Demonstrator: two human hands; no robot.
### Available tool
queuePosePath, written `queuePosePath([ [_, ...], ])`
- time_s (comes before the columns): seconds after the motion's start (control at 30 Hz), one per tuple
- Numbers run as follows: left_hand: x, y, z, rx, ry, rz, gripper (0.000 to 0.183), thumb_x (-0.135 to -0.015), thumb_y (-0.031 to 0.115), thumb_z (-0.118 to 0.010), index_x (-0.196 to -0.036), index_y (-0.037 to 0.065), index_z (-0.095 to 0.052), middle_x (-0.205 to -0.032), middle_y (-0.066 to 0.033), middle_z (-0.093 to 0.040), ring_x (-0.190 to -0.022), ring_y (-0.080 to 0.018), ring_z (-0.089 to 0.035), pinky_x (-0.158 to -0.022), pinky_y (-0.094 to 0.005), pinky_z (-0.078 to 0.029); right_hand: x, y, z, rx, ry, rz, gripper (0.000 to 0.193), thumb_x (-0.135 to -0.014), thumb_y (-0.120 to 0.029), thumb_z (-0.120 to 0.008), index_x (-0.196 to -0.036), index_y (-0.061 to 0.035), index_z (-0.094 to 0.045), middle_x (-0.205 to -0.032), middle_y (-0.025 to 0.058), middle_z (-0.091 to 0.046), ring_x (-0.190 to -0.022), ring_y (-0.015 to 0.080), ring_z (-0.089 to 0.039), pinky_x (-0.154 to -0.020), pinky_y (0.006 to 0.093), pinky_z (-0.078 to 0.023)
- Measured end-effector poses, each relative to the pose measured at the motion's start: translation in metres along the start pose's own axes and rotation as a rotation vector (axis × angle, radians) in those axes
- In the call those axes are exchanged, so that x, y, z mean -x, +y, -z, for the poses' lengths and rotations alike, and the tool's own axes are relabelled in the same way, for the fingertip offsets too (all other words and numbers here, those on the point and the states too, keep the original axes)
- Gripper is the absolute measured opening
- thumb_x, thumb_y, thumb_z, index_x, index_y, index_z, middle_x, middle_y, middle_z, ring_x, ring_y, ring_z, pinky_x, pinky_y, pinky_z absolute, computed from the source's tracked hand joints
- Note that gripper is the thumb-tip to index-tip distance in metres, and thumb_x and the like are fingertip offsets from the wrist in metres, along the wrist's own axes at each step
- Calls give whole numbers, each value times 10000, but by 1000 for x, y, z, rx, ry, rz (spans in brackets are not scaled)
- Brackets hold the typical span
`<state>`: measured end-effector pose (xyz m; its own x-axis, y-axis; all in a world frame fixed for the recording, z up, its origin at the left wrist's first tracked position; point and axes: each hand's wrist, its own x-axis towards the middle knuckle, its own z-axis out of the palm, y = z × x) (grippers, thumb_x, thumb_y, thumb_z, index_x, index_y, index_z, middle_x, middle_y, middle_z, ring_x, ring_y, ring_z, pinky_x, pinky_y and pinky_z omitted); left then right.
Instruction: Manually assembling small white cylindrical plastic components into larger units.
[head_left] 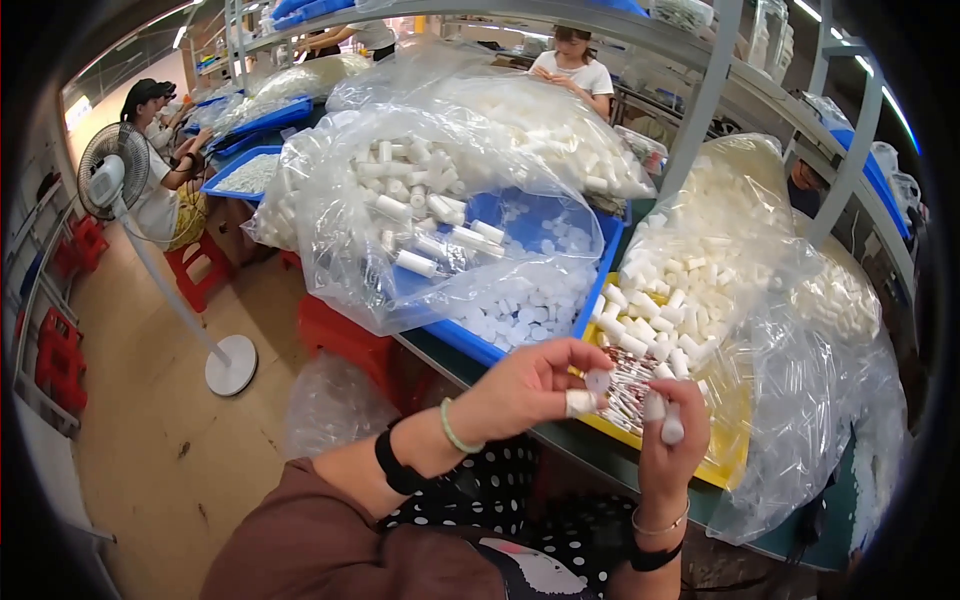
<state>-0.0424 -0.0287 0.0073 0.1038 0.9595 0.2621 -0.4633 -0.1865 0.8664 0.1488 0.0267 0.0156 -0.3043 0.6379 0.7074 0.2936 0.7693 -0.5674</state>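
Well, the yellow tray [718, 472] holds white cylinders [640, 326] and thin red-and-white pieces [628, 388]; left of it, a blue tray [601, 270] contains translucent discs [525, 312]. By its near edge, the left hand [530, 388] pinches a round whitish disc [598, 381], the right hand [672, 460] a smooth white piece [672, 430].

tray: blue [466, 347] | tray: yellow [734, 455] | cylinders: white [638, 330] | fabric: black, white-dotted [480, 492]

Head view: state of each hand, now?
Left hand: closed, pinching a small whitish disc at the fingertips.
Right hand: closed on a small white piece; its full shape is hidden.
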Motion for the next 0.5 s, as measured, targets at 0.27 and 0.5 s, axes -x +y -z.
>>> queuePosePath([
  [0.27, 6, -32, -23, 259, -110, 292, 270, -995, 193, -456, -1227, 55, -447, -1138, -83, -598, -1001, -156, -617, -845, -268, -503, 34, -9, 10, -45, 61, -42, 154, -749, 31, -611, -894, -24, -614, -788, 107, -577, -715, 243, -569, -664, 305, -447],
  [0.5, 8, -56, -18, 582, -1, 262, 322, -962, 240, -532, -1241, 85, -492, -1127, 2, -553, -1029, -109, -530, -915, -269, -436, 33, -9, 10, 69, -14, 32, 269, -649, 31, -667, -903, -47, -624, -785, 120, -580, -701, 289, -586, -624, 332, -472],
])
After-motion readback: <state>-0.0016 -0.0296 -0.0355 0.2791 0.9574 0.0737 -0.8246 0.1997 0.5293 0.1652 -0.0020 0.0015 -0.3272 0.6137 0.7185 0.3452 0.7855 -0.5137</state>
